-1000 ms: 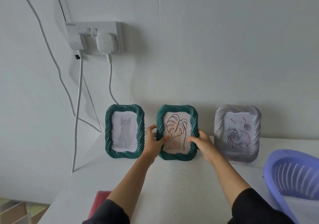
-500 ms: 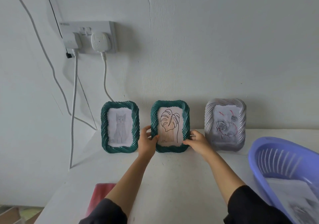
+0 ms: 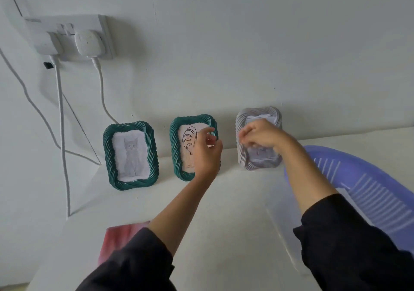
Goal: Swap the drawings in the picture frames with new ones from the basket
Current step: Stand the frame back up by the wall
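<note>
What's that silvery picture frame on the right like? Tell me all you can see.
The silver-grey frame is an upright rectangle with rounded corners and a twisted, rope-like border, plastic by its look. It stands at the back of the white table near the wall, rightmost in its row, beside the purple basket. Its pale drawing is mostly hidden by the right hand in front; blur hides whether the hand touches it.
</note>
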